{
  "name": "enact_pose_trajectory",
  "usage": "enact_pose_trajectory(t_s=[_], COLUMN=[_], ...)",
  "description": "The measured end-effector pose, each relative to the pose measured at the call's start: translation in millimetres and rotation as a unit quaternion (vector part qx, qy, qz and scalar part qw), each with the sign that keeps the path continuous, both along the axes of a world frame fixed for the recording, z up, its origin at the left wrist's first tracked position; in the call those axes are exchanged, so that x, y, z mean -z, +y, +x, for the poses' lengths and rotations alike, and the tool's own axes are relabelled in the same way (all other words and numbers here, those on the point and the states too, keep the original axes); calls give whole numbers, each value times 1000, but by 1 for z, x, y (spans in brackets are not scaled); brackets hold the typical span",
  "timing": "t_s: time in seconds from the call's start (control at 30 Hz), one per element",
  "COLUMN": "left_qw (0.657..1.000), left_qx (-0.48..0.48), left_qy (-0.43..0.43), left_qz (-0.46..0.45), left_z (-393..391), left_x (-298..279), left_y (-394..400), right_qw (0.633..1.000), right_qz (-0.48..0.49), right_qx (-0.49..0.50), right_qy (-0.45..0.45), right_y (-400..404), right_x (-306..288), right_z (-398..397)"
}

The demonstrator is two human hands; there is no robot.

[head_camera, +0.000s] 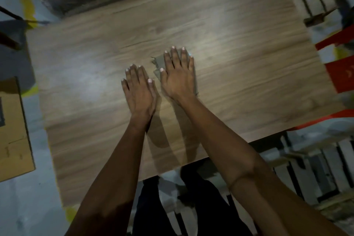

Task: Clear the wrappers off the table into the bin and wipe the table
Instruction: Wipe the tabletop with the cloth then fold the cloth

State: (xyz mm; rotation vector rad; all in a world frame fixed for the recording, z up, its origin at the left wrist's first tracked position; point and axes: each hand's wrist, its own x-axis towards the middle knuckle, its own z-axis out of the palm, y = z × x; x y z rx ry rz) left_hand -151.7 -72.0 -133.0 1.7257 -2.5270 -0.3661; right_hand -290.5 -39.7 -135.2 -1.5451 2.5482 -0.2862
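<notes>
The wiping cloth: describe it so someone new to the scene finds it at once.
Start at the wooden table and find the two flat hands near its middle. The cloth lies under the right hand: a grey-green rag with a frayed edge, the only fabric there.

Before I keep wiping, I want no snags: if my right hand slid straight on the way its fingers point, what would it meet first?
Nothing: beyond the right hand and cloth, bare table runs to its far edge.
</notes>
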Motion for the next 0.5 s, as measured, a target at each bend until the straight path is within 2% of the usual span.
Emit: enact_pose_trajectory(t_s=[0.27, 0.5], left_qw=[999, 997], left_qx=[33, 68], left_qy=[-17, -26], left_qz=[-15, -34], left_z=[-129, -201], left_x=[1, 5], left_y=[36, 63], right_qw=[999, 994], right_qz=[-19, -1], right_qx=[47, 107], right_qy=[12, 16], right_y=[52, 93], right_x=[-3, -11], right_z=[-151, -264])
